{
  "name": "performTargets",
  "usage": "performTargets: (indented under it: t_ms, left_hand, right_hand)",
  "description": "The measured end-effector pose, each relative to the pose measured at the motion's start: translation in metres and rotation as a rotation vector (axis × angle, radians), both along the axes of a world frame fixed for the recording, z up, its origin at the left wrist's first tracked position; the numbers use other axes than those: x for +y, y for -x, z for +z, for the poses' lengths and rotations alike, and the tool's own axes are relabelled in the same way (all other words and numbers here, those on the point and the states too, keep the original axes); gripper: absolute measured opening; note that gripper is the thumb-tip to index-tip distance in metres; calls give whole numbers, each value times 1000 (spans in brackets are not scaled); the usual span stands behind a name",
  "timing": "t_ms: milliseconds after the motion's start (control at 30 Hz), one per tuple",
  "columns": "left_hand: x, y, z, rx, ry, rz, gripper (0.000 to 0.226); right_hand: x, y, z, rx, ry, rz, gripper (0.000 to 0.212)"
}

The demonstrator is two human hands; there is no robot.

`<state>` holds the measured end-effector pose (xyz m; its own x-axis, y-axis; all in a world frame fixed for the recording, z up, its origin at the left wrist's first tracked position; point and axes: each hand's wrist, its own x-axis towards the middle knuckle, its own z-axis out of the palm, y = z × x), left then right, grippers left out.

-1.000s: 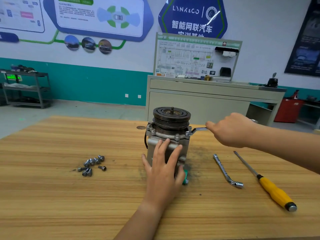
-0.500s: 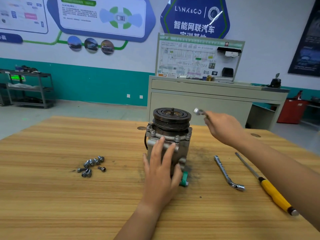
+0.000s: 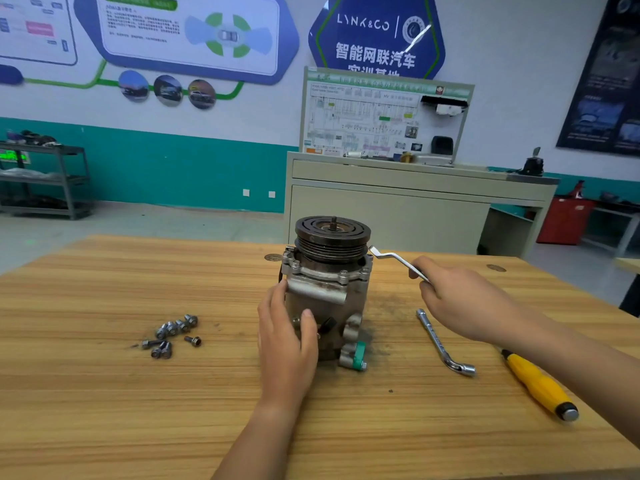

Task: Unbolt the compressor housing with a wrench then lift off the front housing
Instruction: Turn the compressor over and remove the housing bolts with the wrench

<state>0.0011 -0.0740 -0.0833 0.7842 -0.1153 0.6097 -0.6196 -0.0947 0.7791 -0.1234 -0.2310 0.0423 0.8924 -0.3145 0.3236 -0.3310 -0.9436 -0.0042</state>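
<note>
A grey metal compressor [image 3: 329, 296] stands upright on the wooden table [image 3: 104, 410], its dark grooved pulley [image 3: 332, 237] on top. Bolts ring the flange of the front housing [image 3: 322, 271] under the pulley. My left hand [image 3: 287, 341] grips the compressor body on its near left side, thumb and fingers curled around it. My right hand [image 3: 460, 303] holds the handle of a silver offset wrench [image 3: 394, 259]. The wrench head lies close to the flange's right corner, just under the pulley's right edge; whether it sits on a bolt I cannot tell.
Several loose bolts [image 3: 173, 336] lie in a cluster left of the compressor. An L-shaped socket wrench [image 3: 440, 341] and a yellow-handled screwdriver [image 3: 536, 386] lie on the table to the right. A grey cabinet [image 3: 398, 209] with a display board stands behind the table.
My right hand lifted the wrench off the flange and up beside the pulley, then brought it back down to the flange's right corner. My left hand shifted to the compressor's left side.
</note>
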Motion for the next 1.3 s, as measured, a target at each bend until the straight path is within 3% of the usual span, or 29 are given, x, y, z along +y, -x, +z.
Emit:
performTargets:
  t_ms: [333, 500, 633, 833, 1033, 1167, 1300]
  left_hand:
    - [2, -1, -1, 37, -22, -1, 52]
    - [1, 1, 0, 47, -32, -3, 55]
    - [-1, 1, 0, 27, -14, 22, 51]
    - [-3, 2, -2, 16, -55, 43, 60]
    - [-1, 4, -3, 51, -113, 71, 62]
    - [-3, 2, -3, 54, -130, 61, 64]
    - [-5, -1, -5, 35, -134, 52, 63]
  right_hand:
    - [20, -8, 13, 168, 218, -96, 45]
    - [55, -14, 27, 340, 437, -117, 37]
    - [77, -18, 26, 443, 410, -204, 50]
    - [53, -16, 4, 294, 516, -143, 57]
    - [-28, -33, 14, 268, 653, -72, 27]
    - [-57, -64, 5, 193, 703, -17, 40]
    - [-45, -88, 6, 148, 778, -50, 37]
